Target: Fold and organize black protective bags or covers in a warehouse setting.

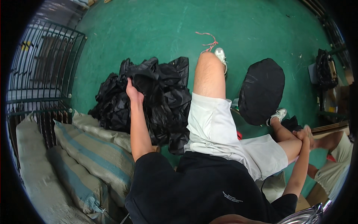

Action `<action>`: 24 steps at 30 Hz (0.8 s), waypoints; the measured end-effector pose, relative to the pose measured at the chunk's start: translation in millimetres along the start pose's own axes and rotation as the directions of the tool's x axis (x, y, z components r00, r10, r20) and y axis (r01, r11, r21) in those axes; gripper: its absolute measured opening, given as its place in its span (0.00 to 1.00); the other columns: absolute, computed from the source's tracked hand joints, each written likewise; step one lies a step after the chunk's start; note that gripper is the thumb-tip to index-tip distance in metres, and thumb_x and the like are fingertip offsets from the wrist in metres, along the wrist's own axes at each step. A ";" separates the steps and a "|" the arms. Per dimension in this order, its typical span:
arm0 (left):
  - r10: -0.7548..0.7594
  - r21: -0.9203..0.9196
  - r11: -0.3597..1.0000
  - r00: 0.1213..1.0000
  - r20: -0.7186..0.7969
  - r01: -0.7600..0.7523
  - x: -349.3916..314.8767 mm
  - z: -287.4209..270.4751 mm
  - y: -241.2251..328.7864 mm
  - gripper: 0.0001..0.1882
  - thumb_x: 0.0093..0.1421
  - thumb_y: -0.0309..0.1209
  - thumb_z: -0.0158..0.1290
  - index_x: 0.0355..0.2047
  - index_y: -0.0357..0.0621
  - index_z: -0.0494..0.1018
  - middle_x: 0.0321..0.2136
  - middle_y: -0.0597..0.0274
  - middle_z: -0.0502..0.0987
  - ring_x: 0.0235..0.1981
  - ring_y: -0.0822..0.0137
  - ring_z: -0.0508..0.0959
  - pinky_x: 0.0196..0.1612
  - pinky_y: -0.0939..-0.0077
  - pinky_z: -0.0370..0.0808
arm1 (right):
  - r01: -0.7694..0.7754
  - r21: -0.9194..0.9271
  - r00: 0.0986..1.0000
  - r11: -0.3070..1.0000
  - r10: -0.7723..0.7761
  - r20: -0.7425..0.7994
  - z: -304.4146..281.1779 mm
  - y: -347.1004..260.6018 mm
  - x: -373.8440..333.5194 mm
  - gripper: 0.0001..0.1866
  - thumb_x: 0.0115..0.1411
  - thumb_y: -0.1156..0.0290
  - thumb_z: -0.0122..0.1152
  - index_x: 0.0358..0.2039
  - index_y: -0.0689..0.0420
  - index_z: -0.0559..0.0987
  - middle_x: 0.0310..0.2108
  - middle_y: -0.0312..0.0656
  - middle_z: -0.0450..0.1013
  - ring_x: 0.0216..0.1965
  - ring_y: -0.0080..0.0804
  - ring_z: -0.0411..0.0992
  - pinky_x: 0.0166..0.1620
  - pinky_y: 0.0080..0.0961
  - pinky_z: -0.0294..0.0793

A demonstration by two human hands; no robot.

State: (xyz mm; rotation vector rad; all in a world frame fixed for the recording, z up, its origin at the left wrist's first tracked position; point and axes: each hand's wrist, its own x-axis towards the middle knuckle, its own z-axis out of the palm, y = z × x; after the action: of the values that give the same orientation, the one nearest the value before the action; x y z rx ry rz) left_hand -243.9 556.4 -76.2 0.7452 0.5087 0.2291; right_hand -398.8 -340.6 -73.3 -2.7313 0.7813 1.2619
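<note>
My left hand [134, 92] is closed on a piece of thin black sheet material [149, 87], thumb on top and fingers hidden beneath it. That piece lies at the upper part of a large crumpled heap of glossy black material [119, 106] on the floor, left of my left leg. My right hand [299, 134] rests by my right knee with its fingers curled; whether anything is in them is hidden. A black oval bundle [262, 91] with a smooth, slightly wrinkled cover stands between my feet, out of reach of both hands.
Stuffed woven sacks [91, 149] with blue stripes lie at the lower left, beside a dark metal rack [44, 67]. Pink string [209, 40] lies on the green floor [149, 30] ahead. Another person's leg [332, 143] is close on the right, near cardboard and a black bag [326, 69].
</note>
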 end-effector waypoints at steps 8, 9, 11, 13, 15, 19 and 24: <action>-0.114 -0.109 0.929 0.555 0.824 0.353 -23.5 280.9 -53.1 0.28 0.67 0.48 0.38 0.59 0.42 0.64 0.60 0.54 0.66 0.59 0.52 0.67 0.63 0.53 0.61 | 0.240 0.711 0.960 0.660 -0.270 -0.074 -18.3 -48.8 20.9 0.09 0.62 0.67 0.57 0.32 0.61 0.75 0.18 0.37 0.72 0.17 0.25 0.70 0.18 0.22 0.67; -0.143 -0.075 0.928 0.534 0.834 0.366 -32.3 316.2 -71.2 0.28 0.67 0.48 0.38 0.60 0.42 0.64 0.60 0.54 0.66 0.59 0.53 0.67 0.64 0.53 0.61 | 0.370 0.684 0.924 0.629 -0.322 -0.204 -31.9 -59.5 4.0 0.08 0.61 0.69 0.58 0.33 0.61 0.75 0.20 0.38 0.73 0.19 0.25 0.70 0.21 0.23 0.68; -0.241 -0.001 0.847 0.387 0.890 0.531 -30.3 357.0 -125.1 0.29 0.66 0.48 0.38 0.61 0.42 0.62 0.60 0.53 0.66 0.60 0.53 0.66 0.64 0.53 0.60 | 0.596 0.593 0.803 0.542 -0.371 -0.467 -34.8 -75.4 16.2 0.09 0.57 0.71 0.61 0.35 0.63 0.77 0.23 0.38 0.74 0.24 0.25 0.72 0.28 0.25 0.72; -0.276 0.116 0.723 0.131 0.952 0.681 -35.3 382.8 -168.9 0.30 0.66 0.48 0.39 0.61 0.41 0.61 0.61 0.51 0.65 0.60 0.53 0.66 0.64 0.54 0.60 | 0.670 0.544 0.733 0.505 -0.338 -0.590 -63.7 -120.5 -5.9 0.13 0.57 0.66 0.64 0.39 0.61 0.78 0.31 0.42 0.77 0.33 0.26 0.75 0.37 0.26 0.74; -0.467 0.302 0.680 0.078 0.881 0.668 -51.6 406.2 -215.4 0.30 0.63 0.49 0.43 0.58 0.40 0.65 0.57 0.50 0.68 0.58 0.52 0.69 0.63 0.54 0.63 | 0.710 0.602 0.704 0.365 -0.336 -0.626 -82.9 -151.9 -17.5 0.18 0.56 0.64 0.66 0.44 0.60 0.77 0.38 0.40 0.77 0.40 0.27 0.74 0.44 0.27 0.74; -0.882 0.699 0.442 0.129 0.454 0.562 -121.5 474.0 -324.7 0.22 0.63 0.47 0.46 0.42 0.41 0.76 0.42 0.52 0.79 0.46 0.56 0.78 0.54 0.58 0.72 | 0.618 0.780 0.739 -0.096 -0.269 -0.618 -39.8 -161.9 52.2 0.35 0.55 0.64 0.67 0.60 0.60 0.65 0.57 0.47 0.66 0.57 0.34 0.65 0.56 0.30 0.66; -0.925 0.647 0.378 0.300 0.234 0.662 -123.9 457.5 -403.9 0.23 0.65 0.46 0.42 0.45 0.40 0.75 0.46 0.53 0.78 0.47 0.56 0.77 0.56 0.60 0.69 | 0.643 0.745 0.695 -0.177 -0.275 -0.665 -99.4 -226.3 -0.3 0.36 0.59 0.59 0.61 0.64 0.58 0.59 0.60 0.43 0.63 0.59 0.37 0.64 0.61 0.33 0.62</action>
State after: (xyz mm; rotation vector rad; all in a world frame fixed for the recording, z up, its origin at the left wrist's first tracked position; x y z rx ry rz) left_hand -104.5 -48.7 -28.6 0.8402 0.2917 -1.1676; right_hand -226.0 -166.0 -46.1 -1.5207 0.2473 -0.0904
